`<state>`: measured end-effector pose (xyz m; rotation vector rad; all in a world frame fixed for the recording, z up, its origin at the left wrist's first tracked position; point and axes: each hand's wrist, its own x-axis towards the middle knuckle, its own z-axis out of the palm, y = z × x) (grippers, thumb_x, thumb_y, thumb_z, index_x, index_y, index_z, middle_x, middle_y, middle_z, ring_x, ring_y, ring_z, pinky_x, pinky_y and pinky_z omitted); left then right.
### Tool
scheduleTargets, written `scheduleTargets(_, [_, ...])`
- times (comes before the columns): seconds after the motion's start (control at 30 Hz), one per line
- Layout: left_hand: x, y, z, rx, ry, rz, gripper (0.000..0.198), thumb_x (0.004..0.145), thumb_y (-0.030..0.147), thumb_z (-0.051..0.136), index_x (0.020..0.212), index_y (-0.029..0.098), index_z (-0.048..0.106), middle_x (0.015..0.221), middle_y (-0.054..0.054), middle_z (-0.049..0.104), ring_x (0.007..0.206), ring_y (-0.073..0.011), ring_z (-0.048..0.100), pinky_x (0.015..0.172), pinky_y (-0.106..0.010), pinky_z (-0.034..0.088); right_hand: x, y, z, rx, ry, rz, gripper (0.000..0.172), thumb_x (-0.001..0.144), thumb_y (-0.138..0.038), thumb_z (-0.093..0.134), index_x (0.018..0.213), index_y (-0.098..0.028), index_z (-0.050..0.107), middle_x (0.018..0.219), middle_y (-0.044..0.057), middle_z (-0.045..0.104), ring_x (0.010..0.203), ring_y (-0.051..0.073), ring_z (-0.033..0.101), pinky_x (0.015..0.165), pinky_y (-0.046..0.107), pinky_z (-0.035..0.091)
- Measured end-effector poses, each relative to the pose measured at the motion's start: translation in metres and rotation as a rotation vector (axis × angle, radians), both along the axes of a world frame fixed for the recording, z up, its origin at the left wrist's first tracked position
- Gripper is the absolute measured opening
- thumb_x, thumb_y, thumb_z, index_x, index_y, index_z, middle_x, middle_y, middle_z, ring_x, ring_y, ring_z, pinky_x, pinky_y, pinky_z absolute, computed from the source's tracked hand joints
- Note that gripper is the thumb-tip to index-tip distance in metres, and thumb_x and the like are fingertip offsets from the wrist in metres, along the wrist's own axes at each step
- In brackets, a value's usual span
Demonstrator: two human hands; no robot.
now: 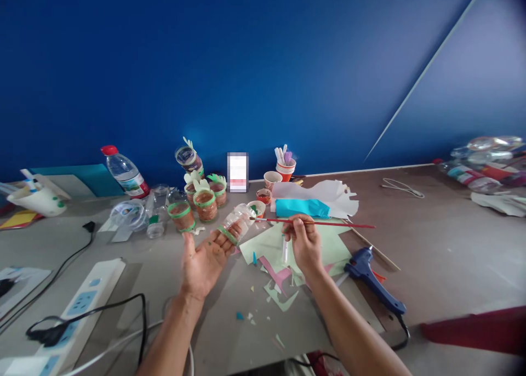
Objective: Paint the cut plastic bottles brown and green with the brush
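My left hand [206, 263] is turned palm up, with small green specks on the fingers. It holds a clear cut plastic bottle piece [243, 216] with a green band at its near edge; the fingers show through the plastic. My right hand [303, 241] pinches a thin red paintbrush [329, 224], held nearly level. The brush tip points left and reaches the bottle piece's far end; whether it touches cannot be made out. Behind that end stands a paper cup [257, 208] with green paint inside. Brown-painted cups [205, 205] with green rims and leaf shapes stand to the left.
A blue glue gun [376, 283] lies at right, beside a thin wooden stick [378, 250]. Pale green paper [329, 244] and scraps spread under my right hand. At left are a power strip [88, 299] with cords and a red-capped bottle [127, 173].
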<state>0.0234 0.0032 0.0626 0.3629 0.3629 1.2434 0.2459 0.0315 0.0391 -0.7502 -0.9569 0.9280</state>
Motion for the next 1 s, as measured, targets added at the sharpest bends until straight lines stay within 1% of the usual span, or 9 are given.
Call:
scheduleTargets(0.07, [-0.001,0.0,-0.001,-0.007,-0.006,0.011,0.088,0.086,0.075,0.024,0.127,0.005,0.057,0.131,-0.023,0.059,0.121,-0.0305,0.056,0.097,-0.041,0.044,-0.003,-0.003,-0.001,-0.013,0.012,0.063,0.021,0.089,-0.042,0.057,0.087,-0.022,0.056,0.062,-0.003,0.062,0.049,0.01,0.051,0.048,0.024,0.04])
scheduleTargets(0.17, [-0.002,0.0,-0.003,-0.026,-0.006,0.027,0.085,0.087,0.073,0.024,0.125,0.005,0.058,0.128,-0.023,0.06,0.116,-0.0303,0.059,0.097,-0.043,0.044,-0.008,-0.007,-0.002,-0.01,-0.061,0.156,0.022,0.09,-0.042,0.057,0.086,-0.021,0.056,0.063,-0.002,0.063,0.048,0.01,0.051,0.047,0.024,0.04])
scheduleTargets(0.27, [-0.002,0.0,-0.004,-0.024,-0.012,0.03,0.083,0.086,0.074,0.027,0.123,0.006,0.059,0.129,-0.023,0.06,0.116,-0.0309,0.059,0.096,-0.045,0.045,-0.008,-0.007,0.0,0.01,-0.113,0.102,0.023,0.089,-0.042,0.058,0.085,-0.02,0.058,0.063,-0.002,0.063,0.048,0.01,0.052,0.048,0.024,0.041])
scheduleTargets(0.37, [-0.002,0.0,-0.004,-0.016,-0.025,0.03,0.082,0.085,0.074,0.031,0.122,0.006,0.059,0.132,-0.024,0.057,0.119,-0.0313,0.057,0.095,-0.043,0.046,-0.002,-0.003,0.004,0.005,-0.03,0.008,0.022,0.088,-0.042,0.06,0.084,-0.02,0.059,0.063,-0.002,0.064,0.049,0.009,0.052,0.05,0.024,0.041])
scheduleTargets(0.5, [-0.003,0.001,-0.005,-0.024,-0.028,0.038,0.081,0.086,0.073,0.031,0.123,0.007,0.059,0.13,-0.023,0.059,0.117,-0.031,0.059,0.093,-0.044,0.048,0.006,0.001,0.009,-0.047,0.148,0.027,0.022,0.082,-0.042,0.067,0.08,-0.021,0.06,0.057,-0.003,0.061,0.05,0.01,0.053,0.047,0.023,0.037])
scheduleTargets(0.7, [-0.004,0.003,-0.005,-0.012,-0.026,0.054,0.083,0.087,0.072,0.027,0.127,0.005,0.056,0.128,-0.023,0.061,0.115,-0.0306,0.06,0.094,-0.044,0.048,0.008,0.003,0.011,-0.075,0.249,0.031,0.027,0.077,-0.045,0.07,0.072,-0.02,0.062,0.057,-0.003,0.058,0.049,0.011,0.05,0.046,0.024,0.033])
scheduleTargets(0.8, [-0.003,0.003,-0.004,0.0,-0.044,0.041,0.084,0.089,0.071,0.022,0.129,0.005,0.055,0.129,-0.023,0.06,0.12,-0.0309,0.057,0.1,-0.046,0.044,0.007,0.006,0.012,-0.066,0.306,0.011,0.026,0.075,-0.044,0.073,0.069,-0.02,0.063,0.063,-0.002,0.059,0.052,0.01,0.049,0.05,0.026,0.037])
scheduleTargets(0.87, [-0.004,0.003,-0.005,0.011,-0.057,0.028,0.085,0.088,0.072,0.021,0.132,0.006,0.053,0.131,-0.023,0.059,0.124,-0.0311,0.055,0.105,-0.047,0.039,0.006,0.007,0.016,-0.035,0.329,0.004,0.028,0.074,-0.043,0.073,0.064,-0.02,0.062,0.067,-0.002,0.058,0.058,0.011,0.051,0.056,0.027,0.041])
scheduleTargets(1.0, [-0.005,0.006,-0.009,0.024,-0.053,0.035,0.089,0.085,0.075,0.026,0.136,0.005,0.049,0.135,-0.024,0.056,0.129,-0.0311,0.05,0.112,-0.048,0.029,0.006,-0.003,0.035,0.022,0.315,0.088,0.026,0.078,-0.039,0.07,0.063,-0.02,0.061,0.075,0.0,0.058,0.072,0.015,0.056,0.073,0.033,0.046])
